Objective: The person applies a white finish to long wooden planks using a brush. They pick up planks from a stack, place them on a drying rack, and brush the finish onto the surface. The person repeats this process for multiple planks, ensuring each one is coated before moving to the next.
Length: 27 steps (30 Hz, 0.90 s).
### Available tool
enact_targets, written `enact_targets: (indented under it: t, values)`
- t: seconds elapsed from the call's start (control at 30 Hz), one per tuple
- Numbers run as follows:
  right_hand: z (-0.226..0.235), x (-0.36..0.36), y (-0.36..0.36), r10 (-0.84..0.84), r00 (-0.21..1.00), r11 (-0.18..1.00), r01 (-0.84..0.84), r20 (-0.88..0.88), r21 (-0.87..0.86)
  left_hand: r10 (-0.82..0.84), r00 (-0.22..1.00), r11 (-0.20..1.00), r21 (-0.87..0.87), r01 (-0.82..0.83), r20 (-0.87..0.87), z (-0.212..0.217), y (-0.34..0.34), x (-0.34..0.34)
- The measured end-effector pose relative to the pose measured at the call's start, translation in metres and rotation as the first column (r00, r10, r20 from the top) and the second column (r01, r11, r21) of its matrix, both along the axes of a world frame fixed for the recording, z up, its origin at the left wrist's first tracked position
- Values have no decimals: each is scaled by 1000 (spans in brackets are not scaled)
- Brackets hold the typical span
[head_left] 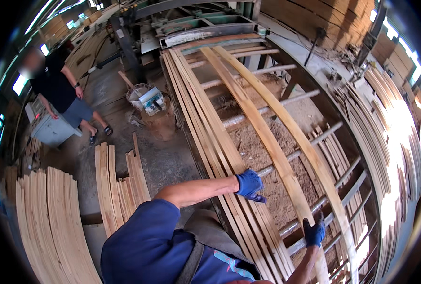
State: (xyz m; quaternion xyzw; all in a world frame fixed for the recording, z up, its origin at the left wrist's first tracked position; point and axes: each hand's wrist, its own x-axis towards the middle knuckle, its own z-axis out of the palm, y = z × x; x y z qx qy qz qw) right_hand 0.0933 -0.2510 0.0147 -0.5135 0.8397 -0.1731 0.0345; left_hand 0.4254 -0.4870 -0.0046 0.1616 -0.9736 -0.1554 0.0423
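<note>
Both my hands wear blue work gloves. My left hand is over the right edge of a row of long boards along the left side of the roller frame. Its fingers point right and hold nothing that I can see. Farther right, my right hand grips the near part of a long wooden board, thumb on top; some of its fingers are hidden. Beside that board, on its right, a second long board lies lengthwise across the metal rollers.
Sawdust lies below the rollers. Board stacks stand at left, with more boards along the right. A person stands by a grey cabinet. A bucket sits left of the frame; machinery is at the far end.
</note>
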Motion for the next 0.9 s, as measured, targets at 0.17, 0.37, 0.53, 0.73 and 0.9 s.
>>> enact_targets:
  t: [0.17,0.37,0.53,0.73,0.9]
  values:
    - [-35,-39,-21,51,995,949,-75,86,307,40,992,999,15,-38,-117,1,0,-11]
    - [-2,54,-28,279,932,960,-275,232,-50,92,966,995,55,-81,-241,-7,3,-3]
    - [5,157,12,515,841,857,-508,164,-84,49,966,993,-87,-73,-253,-1,10,20]
    - [31,134,31,195,963,971,-216,184,100,1,978,968,245,51,-207,-24,3,-45]
    - [9,163,49,178,961,983,-163,211,-87,-2,943,998,60,23,-333,13,26,-21]
